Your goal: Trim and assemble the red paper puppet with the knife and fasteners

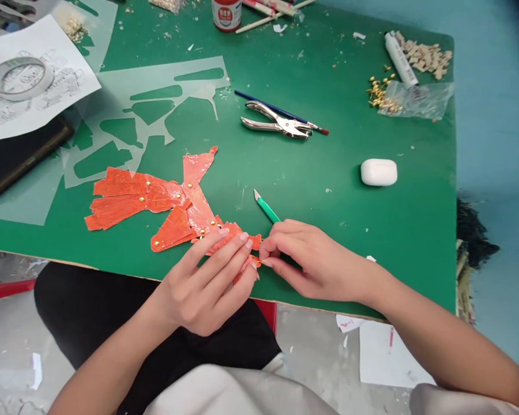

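An orange jointed paper figure point(155, 204), pinned with small gold fasteners, lies on the green mat point(311, 190) near its front edge. My left hand point(207, 276) rests palm up under the figure's right end, fingers curled onto its orange pieces. My right hand point(311, 259) is closed in a pinch at that same end, fingertips meeting my left fingertips. A green-handled craft knife point(266, 207) pokes out from under my right hand, blade pointing up and left.
A silver hole punch point(277, 122) and a thin paintbrush point(281, 112) lie mid-mat. A white earbud case point(379, 172) sits right. Gold fasteners point(378, 95), a plastic bag, and wood bits are at the far right. Cut stencil sheets point(155, 109), tape roll point(19, 78) and paper lie left.
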Available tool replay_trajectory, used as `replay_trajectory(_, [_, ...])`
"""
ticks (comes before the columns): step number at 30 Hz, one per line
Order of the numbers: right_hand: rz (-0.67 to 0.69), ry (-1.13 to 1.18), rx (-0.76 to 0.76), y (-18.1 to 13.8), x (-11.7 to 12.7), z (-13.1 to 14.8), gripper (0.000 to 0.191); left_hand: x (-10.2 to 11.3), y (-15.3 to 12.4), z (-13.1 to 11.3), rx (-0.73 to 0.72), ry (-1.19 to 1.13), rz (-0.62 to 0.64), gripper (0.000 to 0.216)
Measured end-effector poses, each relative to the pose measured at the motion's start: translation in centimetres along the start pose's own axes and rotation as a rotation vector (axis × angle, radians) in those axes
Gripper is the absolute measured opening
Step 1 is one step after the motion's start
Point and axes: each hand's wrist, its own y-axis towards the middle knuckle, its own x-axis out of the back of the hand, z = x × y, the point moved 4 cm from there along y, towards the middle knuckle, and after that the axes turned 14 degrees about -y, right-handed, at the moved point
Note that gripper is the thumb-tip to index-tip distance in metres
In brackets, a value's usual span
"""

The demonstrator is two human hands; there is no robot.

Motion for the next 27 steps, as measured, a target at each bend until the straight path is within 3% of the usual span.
replay_trajectory(27, [0.049, 0.097, -0.006, 0.06, 0.26, -0.28, 0.013, -0.12, 0.06, 0.11, 0.009, 0.026, -0.011, 0.004])
